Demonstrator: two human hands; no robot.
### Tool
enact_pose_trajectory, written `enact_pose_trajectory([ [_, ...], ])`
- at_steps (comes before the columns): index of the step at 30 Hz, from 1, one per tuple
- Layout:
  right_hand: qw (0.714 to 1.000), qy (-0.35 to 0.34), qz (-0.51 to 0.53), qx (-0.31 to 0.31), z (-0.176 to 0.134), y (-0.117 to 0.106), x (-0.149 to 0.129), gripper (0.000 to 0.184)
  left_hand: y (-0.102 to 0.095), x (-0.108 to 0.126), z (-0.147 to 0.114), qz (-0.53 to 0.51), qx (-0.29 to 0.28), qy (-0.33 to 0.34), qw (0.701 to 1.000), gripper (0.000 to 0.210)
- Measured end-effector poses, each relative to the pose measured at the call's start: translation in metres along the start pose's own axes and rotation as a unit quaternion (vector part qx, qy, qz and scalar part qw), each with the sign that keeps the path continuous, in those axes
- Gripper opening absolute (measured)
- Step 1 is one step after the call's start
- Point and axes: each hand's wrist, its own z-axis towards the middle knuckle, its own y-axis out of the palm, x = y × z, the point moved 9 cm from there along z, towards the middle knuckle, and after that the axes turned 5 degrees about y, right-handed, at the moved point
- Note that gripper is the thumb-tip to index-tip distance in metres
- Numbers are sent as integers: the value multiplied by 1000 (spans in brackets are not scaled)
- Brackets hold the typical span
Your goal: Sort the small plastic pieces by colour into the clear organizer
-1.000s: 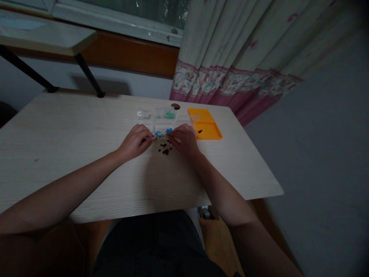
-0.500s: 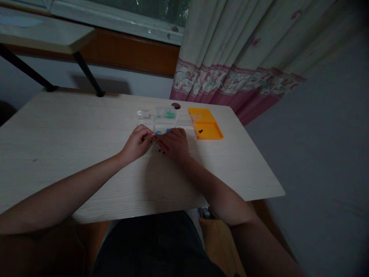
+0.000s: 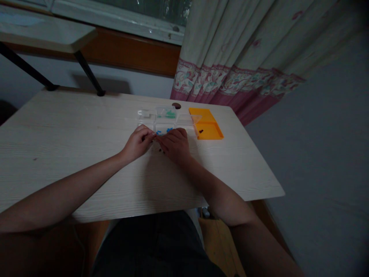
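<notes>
My left hand (image 3: 140, 140) and my right hand (image 3: 176, 144) meet over the table, fingertips pinched together. Whatever small piece sits between them is too tiny to make out. Just behind the fingers lies a clear plastic compartment box (image 3: 148, 119). Its near middle compartment holds blue pieces (image 3: 169, 130), and green pieces (image 3: 170, 114) are in the one behind. A couple of small dark pieces (image 3: 160, 150) rest on the tabletop below my right fingers. To the right, an orange tray (image 3: 215, 132) has a dark piece (image 3: 201, 131) in it.
The pale wooden table (image 3: 86, 184) has a round brown-rimmed hole (image 3: 176, 105) near its back edge. A raised shelf (image 3: 49, 36) on black legs stands at the back left. A curtain (image 3: 219, 61) hangs behind the table's right part.
Both hands stay in nearly the same place, with only a slight shift at the fingertips. The box, tray and loose pieces have not moved.
</notes>
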Motion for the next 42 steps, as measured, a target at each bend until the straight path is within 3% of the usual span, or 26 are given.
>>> enact_pose_trajectory([
  [8,1000,2,-2,2,0,0,9,21,2,-5,-1,-32,-3,-7,999,26],
  [14,998,-21,8,67,-2,-5,13,16,3,-4,-1,-29,-8,7,1000,28],
  [21,986,115,-3,119,-3,-26,65,22,-2,-3,-1,80,-3,52,995,25],
  [26,975,160,-18,151,-9,-40,91,23,2,-3,-2,157,-35,74,984,22],
  [32,965,208,-17,157,-12,-39,109,22,10,-2,-4,223,-86,69,969,25],
  [42,957,245,-11,155,-13,-34,126,23,11,-5,-7,257,-94,58,960,21],
])
